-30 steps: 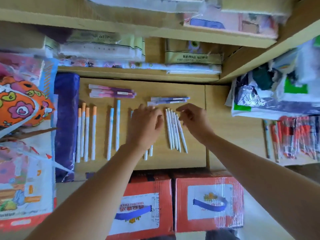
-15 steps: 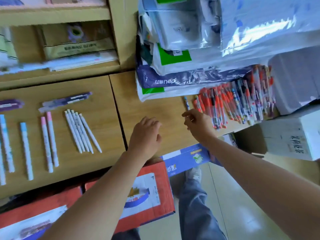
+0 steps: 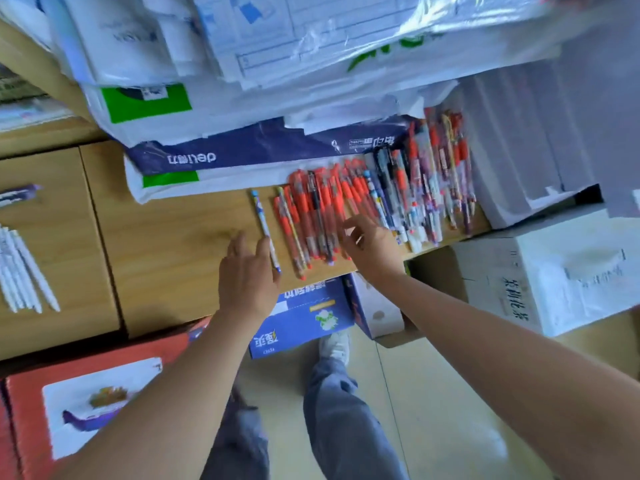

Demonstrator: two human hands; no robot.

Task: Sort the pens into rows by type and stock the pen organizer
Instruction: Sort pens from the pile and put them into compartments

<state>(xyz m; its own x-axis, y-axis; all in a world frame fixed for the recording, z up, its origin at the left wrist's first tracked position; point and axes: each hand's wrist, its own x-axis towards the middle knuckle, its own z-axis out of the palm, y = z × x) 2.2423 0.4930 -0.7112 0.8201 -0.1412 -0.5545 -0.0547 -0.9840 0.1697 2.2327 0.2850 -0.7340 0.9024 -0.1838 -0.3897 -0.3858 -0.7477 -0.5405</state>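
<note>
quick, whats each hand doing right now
Left hand: open, fingers beside the lone blue-capped pen, not gripping it.
Right hand: open, fingers curled over the heap of red pens, nothing held.

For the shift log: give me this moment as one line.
stage: sorting pens | left hand: beside lone blue-capped pen, no grip | right hand: open over red pen pile | white pens: already grouped
</note>
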